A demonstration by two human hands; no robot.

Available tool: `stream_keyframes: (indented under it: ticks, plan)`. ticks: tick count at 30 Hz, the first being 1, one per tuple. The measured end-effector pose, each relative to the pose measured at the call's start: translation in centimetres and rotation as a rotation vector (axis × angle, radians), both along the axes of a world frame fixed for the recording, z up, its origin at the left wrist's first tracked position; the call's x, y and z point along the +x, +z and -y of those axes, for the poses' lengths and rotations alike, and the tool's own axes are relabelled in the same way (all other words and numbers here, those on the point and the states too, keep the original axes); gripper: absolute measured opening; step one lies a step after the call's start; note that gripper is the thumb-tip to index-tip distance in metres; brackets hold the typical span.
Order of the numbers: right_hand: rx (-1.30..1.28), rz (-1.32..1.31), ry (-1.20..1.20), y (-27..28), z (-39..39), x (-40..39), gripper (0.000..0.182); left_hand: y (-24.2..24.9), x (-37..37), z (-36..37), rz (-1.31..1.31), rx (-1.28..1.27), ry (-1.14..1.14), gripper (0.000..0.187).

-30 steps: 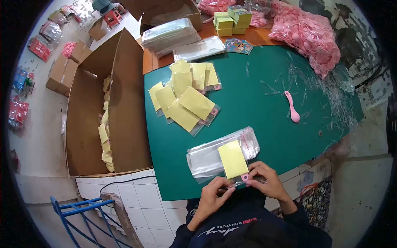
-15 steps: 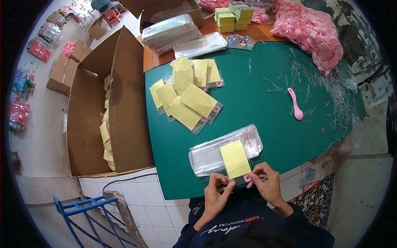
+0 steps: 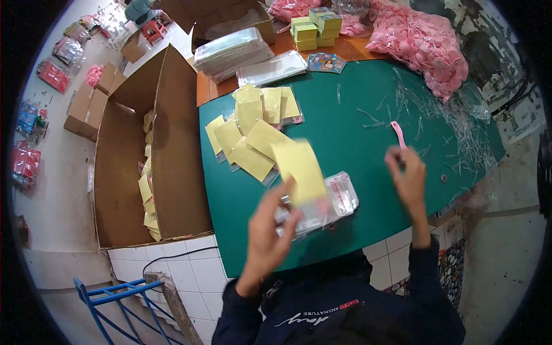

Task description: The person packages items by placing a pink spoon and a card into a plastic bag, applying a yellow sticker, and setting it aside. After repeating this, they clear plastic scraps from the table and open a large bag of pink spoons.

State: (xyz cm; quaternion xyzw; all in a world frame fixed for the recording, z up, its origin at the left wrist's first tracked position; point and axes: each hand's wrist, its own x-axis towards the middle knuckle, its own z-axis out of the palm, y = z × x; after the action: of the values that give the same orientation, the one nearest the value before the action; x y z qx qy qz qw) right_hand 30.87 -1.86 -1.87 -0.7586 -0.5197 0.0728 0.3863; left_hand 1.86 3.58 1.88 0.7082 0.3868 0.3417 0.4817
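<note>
My left hand (image 3: 269, 227) is closed on the edge of a clear plastic packet with a yellow card (image 3: 301, 172) in it. The packet is lifted and blurred by motion, with a blurred pink patch at its lower end. Below it on the green table lies a stack of clear plastic bags (image 3: 345, 192), partly covered by the packet. My right hand (image 3: 409, 178) is at a pink spoon (image 3: 398, 133), thumb and fingers apart around its lower part. The spoon's handle shows; its bowl is hidden behind the fingers.
Left of the bags lies a pile of packed yellow cards (image 3: 250, 144). A tall cardboard box (image 3: 184, 155) stands against the table's left side. Clear plastic strips (image 3: 471, 138) litter the right. Behind are pink spoons in plastic (image 3: 422, 46), card stacks (image 3: 316, 29) and more bags (image 3: 233, 52).
My left hand has raised the packet off the bag stack, moving it up and left. My right hand has let go of the packet and moved right and forward to the pink spoon.
</note>
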Motion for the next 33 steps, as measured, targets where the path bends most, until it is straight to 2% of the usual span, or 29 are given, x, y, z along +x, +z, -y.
stream_keyframes:
  ticks: [2,5,6,8,11,14,17,20,23,26,29,32,33]
  plan:
    - [0.064,0.251,-0.068,-1.0,-3.1,4.2,0.019,0.7,0.9,-3.7,0.012,0.189,0.181,0.044]
    - [-0.149,0.424,-0.154,-2.9,-5.1,7.1,0.026,0.4,2.1,-5.9,-0.231,0.49,0.158,0.036]
    - [-0.187,0.408,-0.144,-3.2,-5.4,7.7,0.028,-0.5,2.8,-5.1,-0.208,0.353,0.022,0.023]
    - [-0.275,0.378,-0.122,-3.4,-5.8,8.6,0.031,-2.7,3.7,-2.7,-0.476,0.336,-0.199,0.029]
    - [-0.19,0.178,-0.147,-2.8,-5.5,9.7,0.035,-6.3,4.6,-0.7,-0.545,0.503,-0.163,0.036]
    - [-0.034,0.011,-0.179,0.7,-4.1,8.2,0.034,-6.5,4.6,-0.7,-0.445,0.372,-0.204,0.039]
    - [0.048,-0.305,-0.057,3.2,-2.5,6.3,0.034,-7.0,4.3,-1.1,-0.369,0.372,-0.263,0.039]
    - [0.16,-0.447,0.076,3.9,-1.2,4.0,0.029,-6.1,4.3,-1.6,-0.269,0.248,-0.283,0.044]
    - [0.191,-0.598,0.156,4.1,-0.3,1.6,0.026,-4.8,4.1,-1.8,-0.166,0.093,-0.247,0.042]
    - [0.191,-0.692,0.173,3.9,0.5,-0.9,0.022,-5.4,3.4,-2.4,-0.201,0.099,-0.277,0.037]
    - [0.121,-0.708,0.204,2.7,1.0,-0.8,0.021,-5.0,3.0,-2.8,-0.255,-0.028,-0.291,0.025]
    - [0.126,-0.73,0.121,2.0,1.2,-0.2,0.021,-6.3,2.7,-3.0,-0.091,-0.118,-0.274,0.023]
    - [0.124,-0.728,0.126,2.0,1.3,-0.4,0.021,-6.5,2.7,-3.0,-0.014,-0.218,-0.299,0.023]
